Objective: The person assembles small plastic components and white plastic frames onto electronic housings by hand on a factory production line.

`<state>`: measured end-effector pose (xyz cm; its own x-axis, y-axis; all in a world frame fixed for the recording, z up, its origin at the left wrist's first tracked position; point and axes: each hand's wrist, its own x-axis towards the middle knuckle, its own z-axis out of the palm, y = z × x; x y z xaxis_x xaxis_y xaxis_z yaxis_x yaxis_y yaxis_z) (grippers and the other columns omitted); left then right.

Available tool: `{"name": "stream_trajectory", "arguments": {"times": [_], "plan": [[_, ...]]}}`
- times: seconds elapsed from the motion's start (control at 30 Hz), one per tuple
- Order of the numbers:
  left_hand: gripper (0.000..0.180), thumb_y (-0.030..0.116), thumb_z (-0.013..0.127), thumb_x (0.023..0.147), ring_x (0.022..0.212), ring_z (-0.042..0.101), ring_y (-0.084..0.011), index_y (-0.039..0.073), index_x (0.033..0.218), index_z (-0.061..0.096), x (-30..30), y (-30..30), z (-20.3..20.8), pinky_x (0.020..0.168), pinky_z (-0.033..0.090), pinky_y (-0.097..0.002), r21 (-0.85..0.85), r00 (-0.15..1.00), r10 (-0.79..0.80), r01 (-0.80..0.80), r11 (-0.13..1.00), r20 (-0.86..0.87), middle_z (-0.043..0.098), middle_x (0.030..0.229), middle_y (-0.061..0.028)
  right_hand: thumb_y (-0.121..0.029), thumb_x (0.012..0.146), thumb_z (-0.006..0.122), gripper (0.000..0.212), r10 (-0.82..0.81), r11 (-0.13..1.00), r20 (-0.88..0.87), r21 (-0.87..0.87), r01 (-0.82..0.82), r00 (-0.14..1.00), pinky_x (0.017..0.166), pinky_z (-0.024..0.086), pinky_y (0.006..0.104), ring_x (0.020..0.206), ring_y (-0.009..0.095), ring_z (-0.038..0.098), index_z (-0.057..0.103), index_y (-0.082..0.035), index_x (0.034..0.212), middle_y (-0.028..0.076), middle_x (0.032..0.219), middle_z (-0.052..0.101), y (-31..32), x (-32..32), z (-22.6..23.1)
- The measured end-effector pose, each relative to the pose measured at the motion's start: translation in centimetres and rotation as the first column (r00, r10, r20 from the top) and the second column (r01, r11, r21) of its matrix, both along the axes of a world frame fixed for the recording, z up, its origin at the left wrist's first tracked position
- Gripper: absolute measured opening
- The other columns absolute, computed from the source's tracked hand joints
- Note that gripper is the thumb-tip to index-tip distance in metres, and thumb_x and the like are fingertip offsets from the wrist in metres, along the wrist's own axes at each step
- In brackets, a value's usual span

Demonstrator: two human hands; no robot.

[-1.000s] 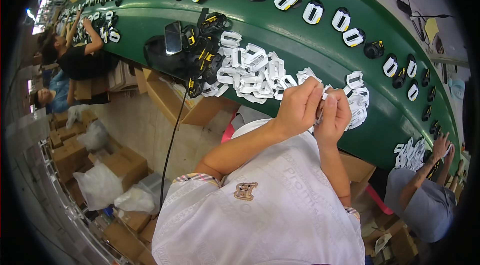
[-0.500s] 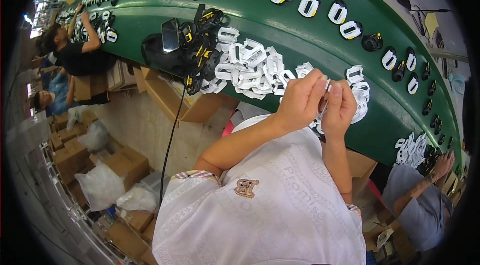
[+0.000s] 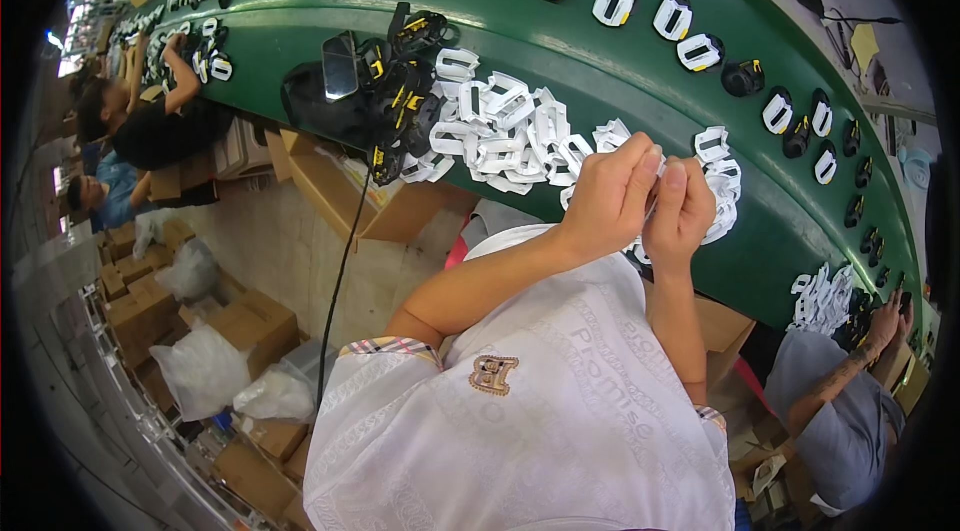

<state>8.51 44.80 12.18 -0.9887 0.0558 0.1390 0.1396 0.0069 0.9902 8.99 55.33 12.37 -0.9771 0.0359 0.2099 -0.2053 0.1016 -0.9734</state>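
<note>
Part: small white plastic piece, mostly hidden between the fingers.
Left hand: pinched on part.
Right hand: pressed against left, gripping the same part.
Location: above green conveyor belt, over white frame pile.

The person wore a white patterned shirt with plaid-trimmed short sleeves and a small gold badge.

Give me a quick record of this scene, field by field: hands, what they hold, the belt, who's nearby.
left hand: raised over the belt edge, fingers pinched against the right hand
right hand: meets the left; the held piece is mostly hidden
white plastic frames: heaped on the belt
black parts: piled left of the heap
green conveyor belt: carries a row of black-and-white pieces
co-worker's hand: far right
</note>
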Motion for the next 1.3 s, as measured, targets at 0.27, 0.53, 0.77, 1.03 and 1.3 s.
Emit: {"name": "stream_trajectory", "arguments": {"times": [0.27,0.53,0.77,1.03,1.3], "plan": [[0.016,0.008,0.044,0.089,0.044,0.051,-0.0229,0.001,0.074,0.046,0.7,0.0,2.6,0.042,0.038,-0.0304,-0.032,0.999,0.029,-0.031,0.999,-0.035,0.048,0.052,-0.0106,-0.017,0.093,0.041,0.030,-0.031,0.995,-0.119,-0.096,0.020,0.992,0.041,0.025,0.0208,0.046,0.004,0.034,0.045,-0.002,0.067,-0.001,0.053,0.042,-0.2,0.3,0.1],[0.017,0.008,0.044,0.088,0.045,0.053,-0.0264,0.001,0.073,0.046,0.5,0.2,1.7,0.042,0.039,-0.0320,-0.063,0.994,0.052,-0.058,0.996,-0.092,0.048,0.052,-0.0120,-0.018,0.095,0.039,0.031,-0.036,0.985,0.046,-0.169,0.043,0.998,0.042,0.024,0.0206,0.047,0.003,0.031,0.044,-0.003,0.068,-0.002,0.055,0.041,-0.6,0.5,0.6],[0.019,0.009,0.044,0.089,0.042,0.050,-0.0203,0.001,0.072,0.047,0.3,0.3,1.6,0.041,0.037,-0.0292,-0.046,1.000,0.020,-0.021,0.999,-0.024,0.048,0.051,-0.0093,-0.017,0.094,0.038,0.030,-0.005,0.995,-0.090,-0.095,-0.004,0.996,0.042,0.024,0.0213,0.047,0.004,0.032,0.043,-0.003,0.068,-0.001,0.056,0.041,0.3,0.5,-0.3],[0.021,0.010,0.042,0.091,0.041,0.048,-0.0143,0.002,0.072,0.047,0.1,0.6,1.2,0.040,0.037,-0.0260,-0.040,0.995,0.033,-0.036,0.999,-0.091,0.048,0.050,-0.0064,-0.020,0.095,0.038,0.032,-0.075,0.983,0.002,-0.167,0.074,0.997,0.042,0.023,0.0199,0.048,0.002,0.029,0.041,-0.004,0.067,-0.002,0.057,0.039,-0.3,0.5,0.0],[0.014,0.007,0.046,0.087,0.045,0.054,-0.0256,0.000,0.075,0.048,0.3,0.6,1.3,0.042,0.040,-0.0318,-0.063,0.998,0.019,-0.022,0.998,-0.061,0.050,0.052,-0.0112,-0.022,0.096,0.039,0.031,-0.035,0.979,0.090,-0.198,0.053,0.995,0.042,0.025,0.0177,0.049,0.001,0.032,0.046,-0.002,0.072,-0.003,0.059,0.042,-0.1,0.6,0.3]]}}
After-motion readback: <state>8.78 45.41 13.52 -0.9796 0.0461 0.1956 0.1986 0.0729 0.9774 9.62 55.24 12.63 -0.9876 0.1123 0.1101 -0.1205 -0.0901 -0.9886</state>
